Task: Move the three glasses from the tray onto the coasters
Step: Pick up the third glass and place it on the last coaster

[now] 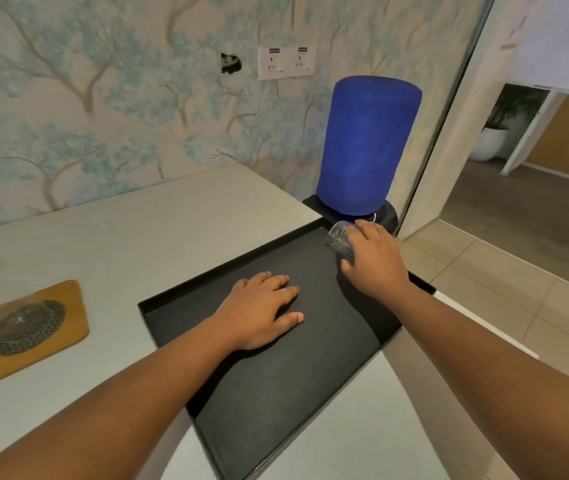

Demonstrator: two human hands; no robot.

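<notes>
A black rectangular tray lies on the grey counter in front of me. My right hand is closed around a clear glass at the tray's far right corner; the glass is tilted. My left hand rests flat, palm down, on the tray's floor with nothing in it. At the far left a clear glass stands on a tan wooden coaster with a dark mesh centre. Only this one coaster is in view.
A tall blue cylinder on a dark base stands just behind the tray's far right corner. The counter ends at a wallpapered wall with two sockets. To the right the counter edge drops to a tiled floor.
</notes>
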